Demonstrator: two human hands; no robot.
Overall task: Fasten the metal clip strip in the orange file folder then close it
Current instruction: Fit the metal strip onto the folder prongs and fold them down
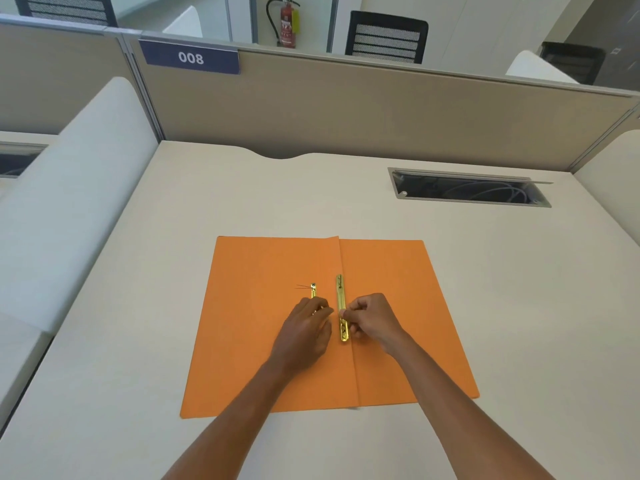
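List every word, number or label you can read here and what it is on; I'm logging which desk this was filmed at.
"008": white digits on the dark blue plate fixed to the top of the desk partition.
Fire extinguisher label and yellow tag: print is there, too small and blurred to read.
Orange file folder, metal clip strip and desk: no text visible.

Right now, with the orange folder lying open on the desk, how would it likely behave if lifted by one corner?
The orange folder looks thin and lies flat, so it would probably flex and sag. It likely hinges at its centre crease, so one flap may swing. The gold clip strip beside the crease should add little weight, so it is probably light.
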